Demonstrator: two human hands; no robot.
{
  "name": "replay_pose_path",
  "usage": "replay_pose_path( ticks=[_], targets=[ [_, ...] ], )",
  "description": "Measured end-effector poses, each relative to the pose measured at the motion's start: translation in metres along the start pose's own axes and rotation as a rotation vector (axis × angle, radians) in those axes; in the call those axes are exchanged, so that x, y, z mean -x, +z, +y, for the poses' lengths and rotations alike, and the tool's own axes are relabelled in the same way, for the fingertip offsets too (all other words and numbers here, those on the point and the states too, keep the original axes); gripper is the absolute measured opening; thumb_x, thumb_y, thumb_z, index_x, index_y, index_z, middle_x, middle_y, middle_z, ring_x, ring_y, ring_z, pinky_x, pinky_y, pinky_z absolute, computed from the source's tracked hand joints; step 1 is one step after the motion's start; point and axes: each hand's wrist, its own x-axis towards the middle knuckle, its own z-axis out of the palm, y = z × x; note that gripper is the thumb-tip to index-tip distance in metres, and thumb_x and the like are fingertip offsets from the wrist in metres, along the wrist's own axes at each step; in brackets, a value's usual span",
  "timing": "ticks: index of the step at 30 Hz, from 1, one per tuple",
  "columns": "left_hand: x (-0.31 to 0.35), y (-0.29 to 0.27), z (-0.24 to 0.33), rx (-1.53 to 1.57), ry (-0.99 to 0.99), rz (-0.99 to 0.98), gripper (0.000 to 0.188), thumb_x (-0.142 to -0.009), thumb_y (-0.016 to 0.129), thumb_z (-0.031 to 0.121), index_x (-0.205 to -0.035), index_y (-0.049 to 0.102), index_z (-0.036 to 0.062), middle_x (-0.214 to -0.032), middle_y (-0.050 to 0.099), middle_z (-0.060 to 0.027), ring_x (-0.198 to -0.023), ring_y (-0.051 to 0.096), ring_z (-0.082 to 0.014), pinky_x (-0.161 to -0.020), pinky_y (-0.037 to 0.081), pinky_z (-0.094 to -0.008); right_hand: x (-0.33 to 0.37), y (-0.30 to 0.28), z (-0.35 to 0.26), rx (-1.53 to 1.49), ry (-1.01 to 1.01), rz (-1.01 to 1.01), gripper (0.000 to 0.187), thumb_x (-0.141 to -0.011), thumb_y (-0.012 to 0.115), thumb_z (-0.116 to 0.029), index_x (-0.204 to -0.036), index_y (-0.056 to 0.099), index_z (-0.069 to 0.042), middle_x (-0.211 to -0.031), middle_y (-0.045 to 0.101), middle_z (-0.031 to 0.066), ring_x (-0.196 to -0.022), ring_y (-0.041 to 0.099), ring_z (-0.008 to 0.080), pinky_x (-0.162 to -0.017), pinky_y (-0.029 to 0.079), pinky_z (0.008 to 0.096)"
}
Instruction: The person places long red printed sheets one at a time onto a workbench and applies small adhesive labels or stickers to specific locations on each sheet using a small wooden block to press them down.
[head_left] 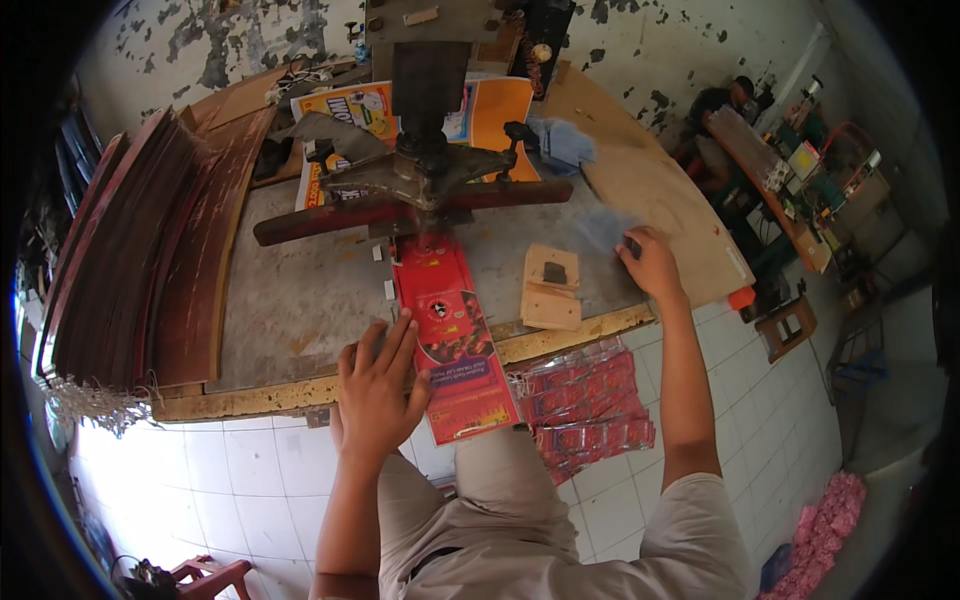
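Observation:
A long red printed plastic packaging strip (452,330) runs from beneath the press head over the table's front edge, its near end above my lap. My left hand (383,385) lies along the strip's left edge, fingers stretched and apart, fingertips touching it. Over the table's right side, my right hand (650,265) has curled fingers around something small and dark. A blurred bluish film (603,228) is right beside those fingertips; whether they grip it I cannot tell. Left of that hand sits a pale wooden block (551,288) bearing a dark piece. The iron press (425,175) stands over the strip's far end.
Tall stacked brown boards (150,260) take up the table's left. Bluish plastic (562,143) and printed posters (500,105) lie behind the press. Red printed packs (590,405) hang or lie below the front edge. A co-worker (722,115) is at a bench, far right.

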Motion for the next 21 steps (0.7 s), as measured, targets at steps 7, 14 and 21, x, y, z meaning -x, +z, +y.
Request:
replay_pose_path(
  ticks=[7,14,21],
  targets=[
    [0.000,0.000,0.000,-0.012,0.012,-0.009,0.068,-0.095,0.068,0.028,-0.159,0.062,0.0042,-0.172,0.057,-0.0064,-0.149,0.054,-0.0361,-0.123,0.038,-0.0583,-0.022,-0.008,0.008,0.200,-0.028,-0.273,0.024,-0.097,0.078,-0.016,-0.111,0.083,0.002,-0.117,0.075,0.0235,-0.103,0.074,0.0453,-0.092,0.061,0.0510],
    [0.001,-0.001,-0.002,-0.017,0.008,-0.010,0.068,-0.095,0.068,0.027,-0.159,0.062,0.0042,-0.172,0.057,-0.0065,-0.149,0.054,-0.0363,-0.123,0.038,-0.0583,-0.021,0.001,0.026,-0.036,-0.026,-0.151,0.038,-0.092,0.090,-0.030,-0.114,0.080,0.001,-0.109,0.073,0.0206,-0.098,0.076,0.0379,-0.090,0.061,0.0449],
    [-0.001,-0.003,-0.001,-0.023,0.017,-0.020,0.067,-0.097,0.069,0.027,-0.159,0.062,0.0038,-0.172,0.057,-0.0076,-0.149,0.054,-0.0368,-0.123,0.038,-0.0600,-0.029,-0.001,0.060,-0.088,0.160,-0.289,0.065,-0.079,0.101,-0.049,-0.117,0.077,-0.002,-0.103,0.077,0.0203,-0.094,0.076,0.0341,-0.083,0.060,0.0439]
  ],
)
